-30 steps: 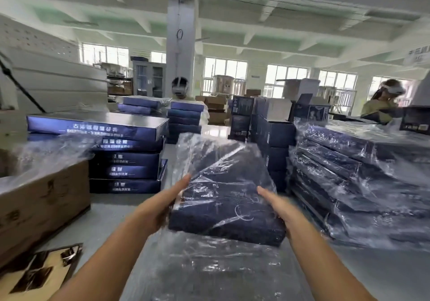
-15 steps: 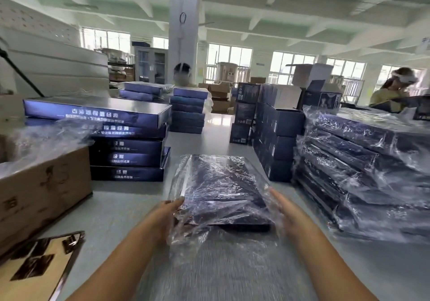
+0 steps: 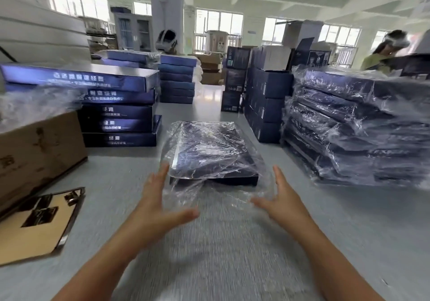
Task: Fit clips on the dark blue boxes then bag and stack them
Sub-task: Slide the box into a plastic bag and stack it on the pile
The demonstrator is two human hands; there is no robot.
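At twelve o'clock our bagged box (image 3: 213,152) lies flat; left hand (image 3: 154,204) and right hand (image 3: 282,199) spread, holding nothing; the loose bag mouth (image 3: 216,191) could let it slide out when we lift it

There is one view only, from a wide-angle camera on the person's head. It looks forward and slightly down along the table (image 3: 111,172), so both forearms enter from the bottom edge and the left hand (image 3: 153,198) and right hand (image 3: 282,199) sit just below centre, close to the lens. The bagged box (image 3: 209,152) lies at centre, near. Straight lines bow toward the edges. The upper half of the frame takes in far windows (image 3: 218,28) and ceiling. The lower part is blurred.
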